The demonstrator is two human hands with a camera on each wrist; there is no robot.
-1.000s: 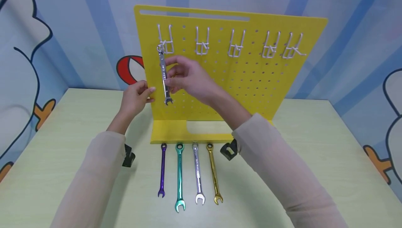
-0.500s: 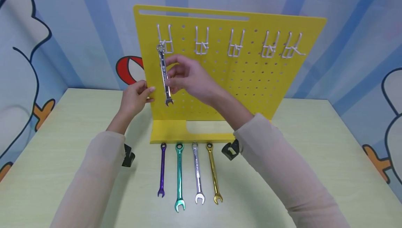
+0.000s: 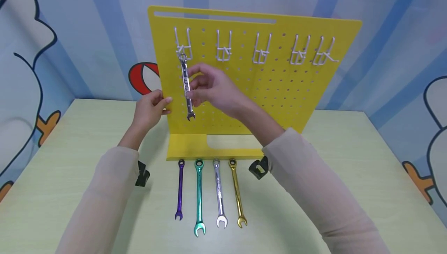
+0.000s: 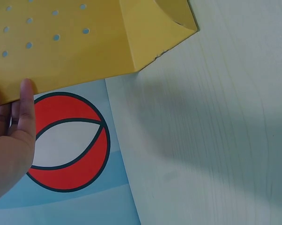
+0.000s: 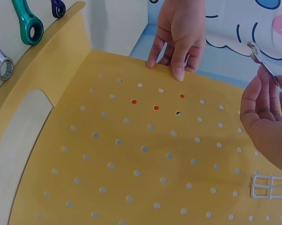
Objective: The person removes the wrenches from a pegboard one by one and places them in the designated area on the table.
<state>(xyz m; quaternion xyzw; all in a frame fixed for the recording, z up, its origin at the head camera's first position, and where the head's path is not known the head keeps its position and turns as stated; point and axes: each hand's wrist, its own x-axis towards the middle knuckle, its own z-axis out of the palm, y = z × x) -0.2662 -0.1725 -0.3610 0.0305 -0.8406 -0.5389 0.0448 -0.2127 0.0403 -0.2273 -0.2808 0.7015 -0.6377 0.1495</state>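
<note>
My right hand (image 3: pixel 216 91) pinches a silver combination wrench (image 3: pixel 186 81) by its shank, thumb in front and fingers behind. The wrench stands nearly upright, ring end up, open end down. Its ring overlaps the lower tip of the leftmost white hook (image 3: pixel 184 48) in the head view. With my left hand (image 3: pixel 149 108) I grip the left edge of the yellow pegboard (image 3: pixel 223 114), thumb on the front face, fingers behind. The left wrist view has that hand (image 4: pixel 12 140) at the board's edge. Part of the wrench (image 5: pixel 260 58) shows above my right fingers in the right wrist view.
Several more white hooks (image 3: pixel 261 54) run in a row to the right across the board. On the table (image 3: pixel 349 176) before its base lie a purple wrench (image 3: pixel 179 192), a green wrench (image 3: pixel 199 195), a silver wrench (image 3: pixel 219 192) and a gold wrench (image 3: pixel 237 192).
My right hand has shifted slightly right and down with the wrench, bringing its ring from left of the leftmost hook to just under its tip. My left hand keeps its place.
</note>
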